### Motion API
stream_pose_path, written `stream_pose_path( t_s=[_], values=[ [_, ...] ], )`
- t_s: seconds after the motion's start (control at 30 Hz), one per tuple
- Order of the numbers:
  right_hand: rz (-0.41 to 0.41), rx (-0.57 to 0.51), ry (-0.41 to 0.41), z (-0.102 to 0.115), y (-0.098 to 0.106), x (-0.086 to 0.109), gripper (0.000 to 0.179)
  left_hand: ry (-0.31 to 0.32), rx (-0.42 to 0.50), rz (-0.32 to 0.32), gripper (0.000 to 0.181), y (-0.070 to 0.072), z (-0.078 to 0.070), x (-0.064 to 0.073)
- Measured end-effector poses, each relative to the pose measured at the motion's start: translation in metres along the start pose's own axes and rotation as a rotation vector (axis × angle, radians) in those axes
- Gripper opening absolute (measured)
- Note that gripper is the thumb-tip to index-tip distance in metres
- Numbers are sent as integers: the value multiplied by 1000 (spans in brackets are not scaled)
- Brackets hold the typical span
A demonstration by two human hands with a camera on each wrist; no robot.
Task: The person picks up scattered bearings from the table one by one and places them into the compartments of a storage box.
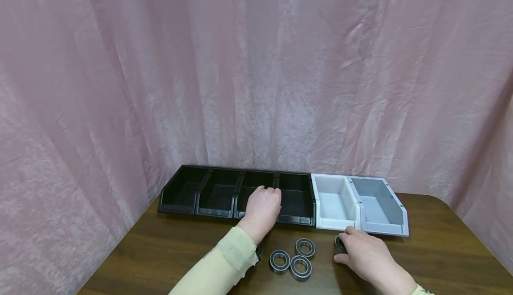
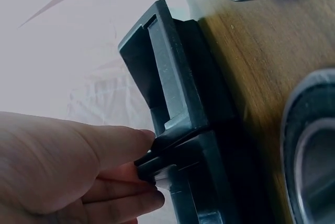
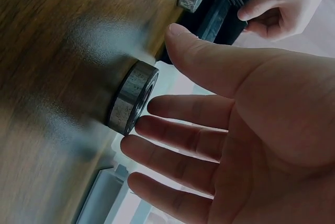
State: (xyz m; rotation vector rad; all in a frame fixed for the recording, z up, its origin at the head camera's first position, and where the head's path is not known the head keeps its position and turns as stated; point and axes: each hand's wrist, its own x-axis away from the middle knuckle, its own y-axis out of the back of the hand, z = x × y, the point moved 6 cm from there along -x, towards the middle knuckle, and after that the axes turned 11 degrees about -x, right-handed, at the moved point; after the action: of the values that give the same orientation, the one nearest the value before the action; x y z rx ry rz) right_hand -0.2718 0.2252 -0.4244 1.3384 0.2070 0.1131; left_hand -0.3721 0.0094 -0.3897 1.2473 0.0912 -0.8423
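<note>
In the head view my left hand (image 1: 262,208) is at the row of black bins (image 1: 218,206), over the divider between the third and fourth. The left wrist view shows its thumb and fingers pinching the edge of a black bin (image 2: 183,88). My right hand (image 1: 366,252) reaches to a ball bearing (image 1: 339,244) in front of the white bin (image 1: 334,204). In the right wrist view the fingers are extended, with tips at the bearing (image 3: 133,98), and the thumb stands apart. Three more bearings (image 1: 301,267) lie clustered between the hands.
Another bearing (image 1: 259,250) shows partly behind the left sleeve (image 1: 224,259). A grey bin (image 1: 378,204) ends the row on the right. The bins stand along the back of the brown wooden table (image 1: 437,241), before a pink curtain (image 1: 256,72).
</note>
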Motion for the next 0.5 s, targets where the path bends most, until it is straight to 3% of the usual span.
stream_pose_path(
  t_s=[0.37,0.5],
  values=[
    [-32,2,9,1,-2,1,39,3,10,-2,30,0,2,0],
    [-38,11,10,0,-1,0,40,10,27,26,37,-2,2,-1]
  ],
)
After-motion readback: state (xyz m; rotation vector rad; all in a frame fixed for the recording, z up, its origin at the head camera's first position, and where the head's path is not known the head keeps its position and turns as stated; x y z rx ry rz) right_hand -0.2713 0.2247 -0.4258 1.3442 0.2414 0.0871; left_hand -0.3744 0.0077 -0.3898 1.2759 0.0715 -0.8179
